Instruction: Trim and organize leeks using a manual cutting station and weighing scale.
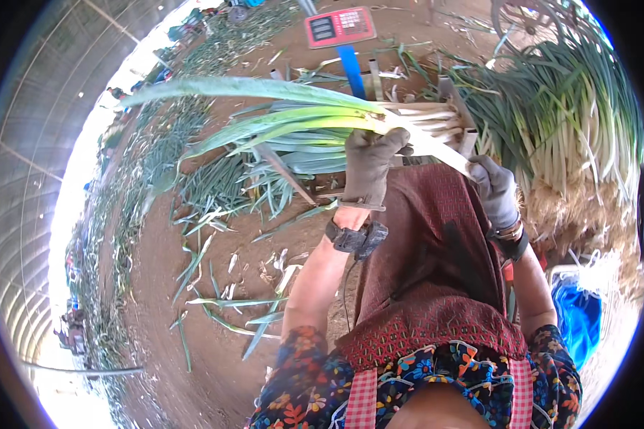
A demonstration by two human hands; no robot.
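A long green onion (pixel 434 147), its white stalk to the right and green leaves to the left, lies across both gloved hands. My left hand (pixel 373 155) is closed around the stalk where the leaves begin. My right hand (pixel 493 185) grips the stalk near its root end; the glove hides the roots. Beyond my hands, more green onions (pixel 434 118) rest in a metal-sided holder (pixel 464 115), white ends to the right and leaves to the left. Behind them stands a scale's red display panel (pixel 341 28) on a blue post.
At the right a big pile of green onions (pixel 568 123) shows its roots towards me. Trimmed leaves (pixel 236 303) litter the dirt floor. A blue plastic bag (pixel 576 322) is at the lower right. Several people are far off at the left, under a curved roof.
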